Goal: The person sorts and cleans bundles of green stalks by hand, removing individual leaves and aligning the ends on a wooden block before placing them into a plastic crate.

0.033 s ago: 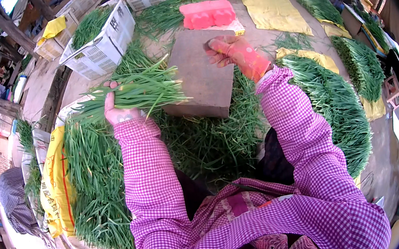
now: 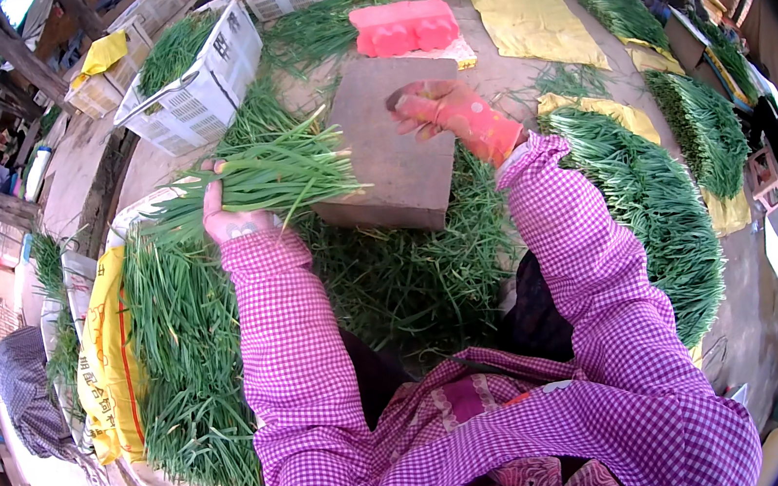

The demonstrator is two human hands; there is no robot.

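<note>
My left hand (image 2: 218, 214) is closed around a bunch of green chives (image 2: 286, 173). The stalk ends point right, over the left side of a brown box-like block (image 2: 391, 144). My right hand (image 2: 451, 117), in an orange-red glove, hovers above the block's right part. Its fingers reach left, loosely bent and apart, and I see nothing in them. Below the left forearm, a large heap of chives (image 2: 185, 339) fills a container lined with a yellow sack (image 2: 115, 363). Loose green leaves (image 2: 404, 280) lie beneath and in front of the block.
A pink-red tray-like thing (image 2: 405, 26) sits just beyond the block. Far left stands a white crate (image 2: 193, 97) holding greens. To the right are neat rows of chives (image 2: 645, 209) on yellow sacking, and a flat yellow sack (image 2: 531, 18). A small reddish stool (image 2: 767, 178) stands farther right.
My right hand has shifted slightly left, and its fingers look a little straighter. The left hand keeps its hold on the chives, almost unmoved.
</note>
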